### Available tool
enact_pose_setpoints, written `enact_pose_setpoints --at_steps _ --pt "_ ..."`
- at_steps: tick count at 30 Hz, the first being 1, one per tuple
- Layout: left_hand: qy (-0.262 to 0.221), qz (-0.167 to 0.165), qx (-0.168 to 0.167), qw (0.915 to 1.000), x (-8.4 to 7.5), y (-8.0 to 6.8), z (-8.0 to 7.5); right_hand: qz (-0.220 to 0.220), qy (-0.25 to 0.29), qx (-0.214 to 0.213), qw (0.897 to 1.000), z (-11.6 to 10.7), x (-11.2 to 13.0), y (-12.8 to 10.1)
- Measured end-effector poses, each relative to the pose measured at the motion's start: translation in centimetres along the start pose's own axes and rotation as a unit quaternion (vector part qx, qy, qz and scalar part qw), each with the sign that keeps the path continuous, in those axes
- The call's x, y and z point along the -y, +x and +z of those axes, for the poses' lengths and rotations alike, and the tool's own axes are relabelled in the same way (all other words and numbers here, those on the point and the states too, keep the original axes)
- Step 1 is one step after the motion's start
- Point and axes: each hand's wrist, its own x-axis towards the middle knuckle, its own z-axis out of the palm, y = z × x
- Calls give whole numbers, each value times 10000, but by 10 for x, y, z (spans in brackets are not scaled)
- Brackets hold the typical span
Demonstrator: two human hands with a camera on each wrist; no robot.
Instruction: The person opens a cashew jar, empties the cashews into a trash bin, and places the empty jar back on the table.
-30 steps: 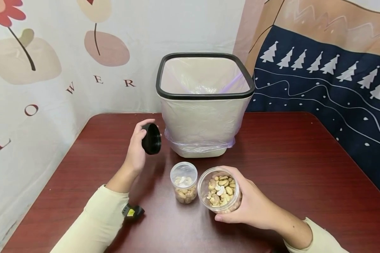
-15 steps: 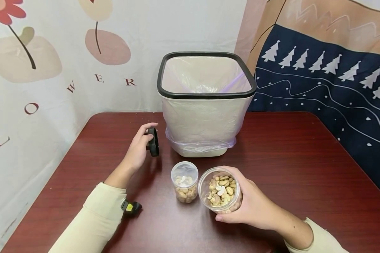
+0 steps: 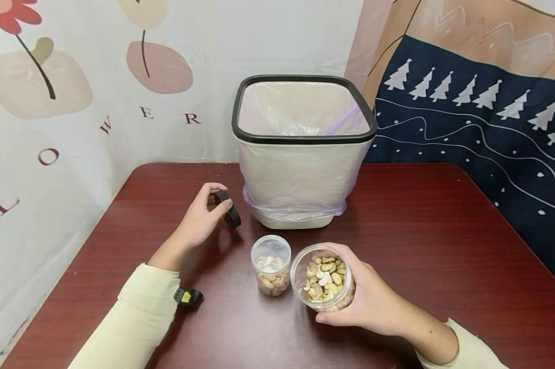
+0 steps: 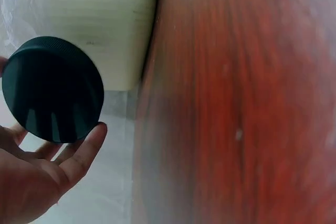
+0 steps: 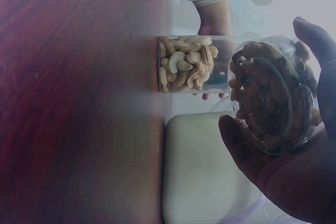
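So the only real movement is on the left side — the left hand (image 3: 202,218) has dropped lower toward the table (image 3: 443,230) and drifted a little to the right, closer to the base of the lined bin (image 3: 300,159). The black lid (image 3: 229,214) it grips has turned too: a second ago its broad round face showed to the head camera, half a second ago it stood nearly upright and edge-on, and now it's tilted over, leaning down toward the tabletop — thumb on its near rim, fingers curled over the top.
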Motion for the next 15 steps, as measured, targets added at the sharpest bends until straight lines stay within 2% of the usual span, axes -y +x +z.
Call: enact_pose_setpoints --at_steps 6,15 --pt "679 9 33 9977 0 -1 -1 -9 47 17 10000 0 1 0" --pt "831 235 52 9963 2 -1 2 14 2 9 10000 1 1 0"
